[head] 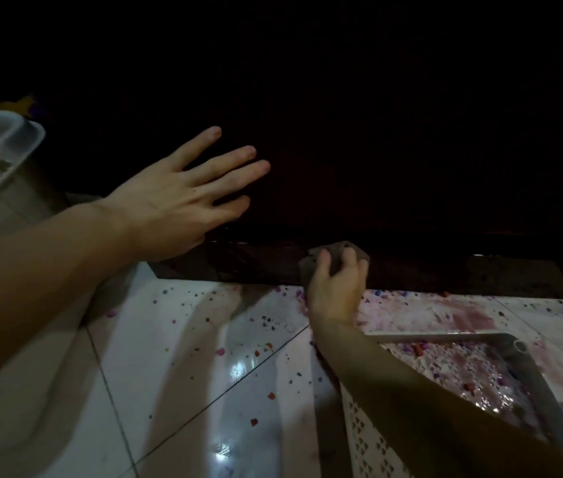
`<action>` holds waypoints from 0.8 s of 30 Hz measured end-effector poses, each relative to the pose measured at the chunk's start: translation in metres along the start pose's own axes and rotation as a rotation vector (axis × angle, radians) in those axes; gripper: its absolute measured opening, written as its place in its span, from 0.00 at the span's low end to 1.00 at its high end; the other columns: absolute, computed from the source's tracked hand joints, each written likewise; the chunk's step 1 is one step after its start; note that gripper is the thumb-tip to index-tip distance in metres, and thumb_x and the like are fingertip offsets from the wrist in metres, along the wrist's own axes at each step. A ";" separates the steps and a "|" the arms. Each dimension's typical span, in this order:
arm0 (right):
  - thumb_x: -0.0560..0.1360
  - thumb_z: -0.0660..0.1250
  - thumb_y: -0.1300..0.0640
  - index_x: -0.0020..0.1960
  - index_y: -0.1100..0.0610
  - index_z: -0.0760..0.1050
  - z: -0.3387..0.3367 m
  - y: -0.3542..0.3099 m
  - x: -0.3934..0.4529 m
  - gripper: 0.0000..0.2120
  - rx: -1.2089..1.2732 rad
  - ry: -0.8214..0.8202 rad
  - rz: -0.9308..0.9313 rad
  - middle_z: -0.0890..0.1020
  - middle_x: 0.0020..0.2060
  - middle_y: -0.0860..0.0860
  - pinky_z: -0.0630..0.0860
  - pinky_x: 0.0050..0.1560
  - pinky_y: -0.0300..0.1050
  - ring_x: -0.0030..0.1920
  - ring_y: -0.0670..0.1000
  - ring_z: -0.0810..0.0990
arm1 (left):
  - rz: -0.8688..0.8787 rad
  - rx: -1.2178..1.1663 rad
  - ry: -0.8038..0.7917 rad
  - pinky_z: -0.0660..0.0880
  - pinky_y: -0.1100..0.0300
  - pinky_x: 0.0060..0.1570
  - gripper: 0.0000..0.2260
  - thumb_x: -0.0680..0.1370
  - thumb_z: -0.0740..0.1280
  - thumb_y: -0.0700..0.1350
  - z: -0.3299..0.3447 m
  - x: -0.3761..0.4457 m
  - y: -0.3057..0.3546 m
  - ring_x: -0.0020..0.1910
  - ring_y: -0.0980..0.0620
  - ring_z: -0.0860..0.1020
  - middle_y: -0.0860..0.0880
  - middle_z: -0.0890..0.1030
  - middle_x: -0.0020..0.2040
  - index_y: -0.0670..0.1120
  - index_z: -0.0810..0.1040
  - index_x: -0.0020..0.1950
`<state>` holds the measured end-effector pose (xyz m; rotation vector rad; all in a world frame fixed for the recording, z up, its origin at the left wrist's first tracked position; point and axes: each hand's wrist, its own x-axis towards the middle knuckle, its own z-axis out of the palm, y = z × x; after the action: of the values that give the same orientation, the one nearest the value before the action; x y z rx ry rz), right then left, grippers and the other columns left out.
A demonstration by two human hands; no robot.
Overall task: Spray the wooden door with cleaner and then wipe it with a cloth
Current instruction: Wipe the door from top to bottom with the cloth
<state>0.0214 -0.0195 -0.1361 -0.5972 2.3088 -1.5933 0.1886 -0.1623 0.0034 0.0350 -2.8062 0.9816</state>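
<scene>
right hand (pixel 337 288) presses cloth (pixel 338 258) against door (pixel 376 150) bottom.

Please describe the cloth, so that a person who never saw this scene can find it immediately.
Find the dark wooden door that fills the upper picture, then follow its bottom edge down to the white tiled floor. There the right hand grips the cloth against the door. It is small, grey-brown and crumpled, unlike the tiny coloured specks nearby.
</scene>
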 end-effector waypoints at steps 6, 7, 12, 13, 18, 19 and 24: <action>0.81 0.62 0.54 0.59 0.62 0.73 -0.029 -0.013 0.031 0.13 0.045 0.254 0.000 0.69 0.57 0.54 0.67 0.54 0.39 0.54 0.53 0.72 | -0.017 -0.011 -0.016 0.50 0.34 0.73 0.26 0.67 0.71 0.45 0.002 -0.009 0.001 0.76 0.37 0.57 0.37 0.59 0.77 0.40 0.78 0.64; 0.81 0.62 0.54 0.59 0.63 0.73 -0.028 -0.014 0.031 0.13 0.030 0.266 0.003 0.69 0.58 0.57 0.66 0.53 0.39 0.55 0.54 0.72 | -0.023 -0.010 -0.023 0.49 0.34 0.73 0.26 0.67 0.71 0.45 0.002 -0.011 0.000 0.76 0.37 0.57 0.36 0.59 0.76 0.40 0.78 0.64; 0.80 0.64 0.54 0.57 0.61 0.75 0.018 -0.030 0.002 0.11 0.019 0.072 0.012 0.70 0.58 0.56 0.69 0.58 0.41 0.56 0.53 0.73 | -0.062 0.035 -0.058 0.49 0.37 0.74 0.27 0.64 0.75 0.45 -0.001 -0.031 -0.007 0.76 0.38 0.56 0.36 0.59 0.76 0.41 0.79 0.63; 0.80 0.64 0.54 0.57 0.60 0.76 0.027 -0.036 -0.004 0.11 0.024 0.014 0.005 0.70 0.58 0.55 0.69 0.59 0.41 0.56 0.52 0.73 | -0.074 0.042 -0.063 0.48 0.37 0.74 0.29 0.63 0.77 0.45 -0.002 -0.035 -0.010 0.76 0.38 0.55 0.36 0.59 0.76 0.42 0.79 0.63; 0.79 0.66 0.54 0.59 0.59 0.76 0.024 -0.041 -0.004 0.12 0.056 0.010 0.072 0.68 0.55 0.50 0.71 0.59 0.43 0.53 0.48 0.70 | -0.102 0.076 -0.081 0.48 0.37 0.74 0.32 0.61 0.80 0.44 -0.005 -0.058 -0.017 0.77 0.41 0.52 0.38 0.57 0.77 0.42 0.78 0.65; 0.79 0.65 0.54 0.60 0.59 0.75 0.017 -0.036 0.001 0.13 0.062 0.051 0.080 0.69 0.56 0.51 0.72 0.61 0.45 0.55 0.50 0.72 | -0.110 0.084 -0.081 0.48 0.37 0.74 0.32 0.62 0.80 0.44 -0.005 -0.061 -0.018 0.77 0.40 0.52 0.38 0.56 0.77 0.42 0.78 0.65; 0.80 0.64 0.55 0.62 0.62 0.73 0.011 -0.025 0.009 0.15 0.025 0.155 0.059 0.70 0.62 0.59 0.68 0.61 0.42 0.61 0.58 0.73 | -0.119 0.077 -0.105 0.49 0.36 0.74 0.29 0.65 0.78 0.43 -0.005 -0.068 -0.021 0.77 0.40 0.52 0.39 0.54 0.78 0.43 0.78 0.66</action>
<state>0.0227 -0.0400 -0.1169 -0.4092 2.3877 -1.6932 0.2581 -0.1779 0.0086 0.2673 -2.8201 1.0887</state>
